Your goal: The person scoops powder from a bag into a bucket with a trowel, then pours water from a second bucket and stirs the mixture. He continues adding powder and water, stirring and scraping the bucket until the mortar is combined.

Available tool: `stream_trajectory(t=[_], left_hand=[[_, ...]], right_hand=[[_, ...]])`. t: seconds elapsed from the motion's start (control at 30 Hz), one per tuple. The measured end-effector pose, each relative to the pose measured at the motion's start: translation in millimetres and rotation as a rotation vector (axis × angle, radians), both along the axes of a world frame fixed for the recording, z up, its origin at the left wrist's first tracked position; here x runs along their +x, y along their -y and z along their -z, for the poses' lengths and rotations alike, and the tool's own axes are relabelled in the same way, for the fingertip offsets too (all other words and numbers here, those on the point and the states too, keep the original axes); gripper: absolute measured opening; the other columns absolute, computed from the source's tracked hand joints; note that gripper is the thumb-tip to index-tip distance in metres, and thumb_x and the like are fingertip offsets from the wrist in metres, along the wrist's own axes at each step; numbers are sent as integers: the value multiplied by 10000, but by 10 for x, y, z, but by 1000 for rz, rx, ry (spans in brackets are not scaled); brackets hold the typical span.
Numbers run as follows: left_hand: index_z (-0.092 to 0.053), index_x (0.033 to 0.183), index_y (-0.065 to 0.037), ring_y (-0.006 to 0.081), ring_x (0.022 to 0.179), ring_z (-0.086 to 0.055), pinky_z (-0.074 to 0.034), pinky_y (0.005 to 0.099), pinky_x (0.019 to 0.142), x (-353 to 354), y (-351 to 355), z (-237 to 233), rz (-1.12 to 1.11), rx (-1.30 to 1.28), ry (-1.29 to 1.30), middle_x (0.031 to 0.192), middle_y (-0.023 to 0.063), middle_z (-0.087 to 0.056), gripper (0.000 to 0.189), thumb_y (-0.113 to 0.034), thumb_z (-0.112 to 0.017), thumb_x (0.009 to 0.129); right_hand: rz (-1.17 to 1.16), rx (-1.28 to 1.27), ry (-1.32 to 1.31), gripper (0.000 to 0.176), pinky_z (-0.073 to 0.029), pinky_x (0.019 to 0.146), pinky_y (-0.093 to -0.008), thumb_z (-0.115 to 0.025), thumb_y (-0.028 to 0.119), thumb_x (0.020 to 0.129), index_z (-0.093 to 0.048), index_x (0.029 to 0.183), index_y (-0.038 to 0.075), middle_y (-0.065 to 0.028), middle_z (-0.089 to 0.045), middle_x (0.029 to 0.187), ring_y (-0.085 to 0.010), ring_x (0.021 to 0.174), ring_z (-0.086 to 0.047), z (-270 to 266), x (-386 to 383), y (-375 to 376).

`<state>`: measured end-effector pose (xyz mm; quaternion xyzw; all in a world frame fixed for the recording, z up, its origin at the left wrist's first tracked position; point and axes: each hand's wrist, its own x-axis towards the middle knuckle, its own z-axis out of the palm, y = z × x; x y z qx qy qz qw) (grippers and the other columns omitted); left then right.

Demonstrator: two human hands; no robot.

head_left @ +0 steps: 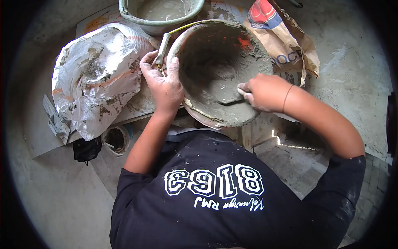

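Note:
A bucket (185,45) coated in grey cement stands in front of me, tilted toward me, with wet cement mix (207,79) inside. My left hand (164,85) grips its left rim, thumb on the edge and fingers by the pale handle grip (163,49). Inside the bucket's right side, my right hand (263,93) is closed around what looks like a trowel (227,94). Its cement-covered blade lies in the mix, and the fist hides most of the handle.
A basin (195,14) of murky water stands behind the bucket. On the left lies a stained white woven sack (112,62), with a small dirty container (115,141) below it. A torn brown paper bag (286,47) is at the right.

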<state>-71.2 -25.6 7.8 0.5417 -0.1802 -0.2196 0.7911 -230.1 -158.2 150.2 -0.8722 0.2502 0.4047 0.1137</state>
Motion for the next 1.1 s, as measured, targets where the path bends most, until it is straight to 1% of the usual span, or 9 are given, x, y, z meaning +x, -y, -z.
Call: stream_trajectory(t=[0.1,0.3,0.43,0.53,0.6,0.77,0.93,1.07,1.1], left_hand=[[-356,1257,-11,105,929,-523,-416,231,846,5,1,32,-15,-20,8,1027,73,-541,443,-70,-648,930],[-359,1251,-10,112,942,-526,-417,238,868,10,2,30,-12,-25,-2,1039,76,-547,430,-71,-642,932],[-363,1249,-12,117,956,-528,-420,248,880,11,-10,-5,-3,-20,-28,1052,81,-548,422,-71,-638,934],[-366,1245,-13,116,955,-528,-420,247,881,6,-5,1,5,-27,-28,1051,79,-547,419,-70,-640,933],[-370,1239,-14,113,950,-528,-420,244,879,6,3,2,-11,-21,-17,1042,71,-547,418,-69,-646,929],[-373,1236,-15,101,927,-521,-418,235,855,9,19,40,-32,-41,1,1018,59,-544,423,-75,-656,927],[-358,1232,-25,85,873,-497,-429,215,788,14,8,31,-12,-9,10,1013,58,-505,420,-69,-641,925],[-361,1240,-25,84,884,-504,-427,211,788,17,8,58,-21,1,40,1009,55,-512,427,-80,-646,927],[-361,1240,-25,84,884,-504,-427,211,788,11,2,57,-19,5,40,1009,55,-512,427,-80,-646,927]], right_hand=[[10,95,-116,350,-503,839,-451,-558,226,887,-667,1189,87,-204,-690,984,-375,923,-653,-301,4,179],[-21,21,35,287,-503,833,-400,-620,282,916,-723,1064,57,-181,-698,1006,-337,935,-662,-915,6,395],[147,-56,173,295,-500,830,-411,-582,253,927,-684,1153,93,-181,-697,982,-348,912,-655,-570,185,228],[61,-165,256,317,-521,788,-479,-544,247,915,-650,1183,115,-203,-687,950,-377,883,-661,101,112,173],[54,-172,236,306,-526,773,-491,-542,237,910,-653,1169,119,-210,-685,930,-381,867,-664,153,73,129],[-40,-81,-22,234,-540,767,-480,-555,207,871,-706,1015,101,-185,-691,847,-358,842,-676,-127,-123,-33],[-133,-157,-5,198,-544,730,-424,-589,210,846,-733,934,105,-160,-695,815,-318,807,-682,-609,-162,-35],[-128,-245,-12,205,-533,707,-426,-646,166,816,-719,1001,116,-142,-679,811,-315,794,-670,-1016,-332,-265],[-110,-360,138,249,-526,695,-431,-668,129,790,-700,1036,115,-135,-660,848,-314,794,-662,-1061,-452,-328]])
